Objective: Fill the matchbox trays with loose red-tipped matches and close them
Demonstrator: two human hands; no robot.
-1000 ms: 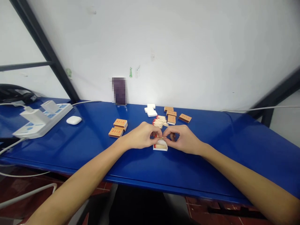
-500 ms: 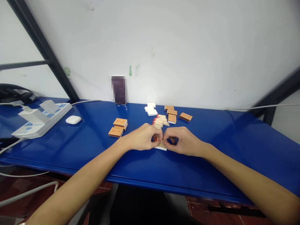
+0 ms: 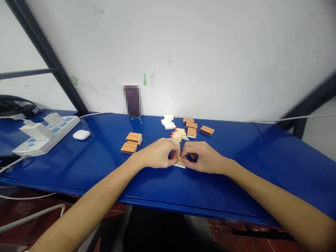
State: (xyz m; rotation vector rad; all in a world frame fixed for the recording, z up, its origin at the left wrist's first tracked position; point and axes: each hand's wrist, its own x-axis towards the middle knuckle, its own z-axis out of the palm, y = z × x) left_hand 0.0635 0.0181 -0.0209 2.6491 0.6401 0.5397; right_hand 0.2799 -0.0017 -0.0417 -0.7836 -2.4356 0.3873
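The left hand (image 3: 161, 153) and right hand (image 3: 204, 156) pinch matches (image 3: 180, 162) over the white tray (image 3: 180, 166); a loose match pile (image 3: 179, 135) lies at its 12 o'clock. If the 2 pinches release unevenly, matches could drop crosswise.

I am handling matt wooden matches (image 3: 180, 161) in a white card tray (image 3: 180, 166). The blue tabletop (image 3: 244, 143) is gleaming, smooth and glossy, while at one o'clock printed card matchboxes (image 3: 191, 132) are looking matt.
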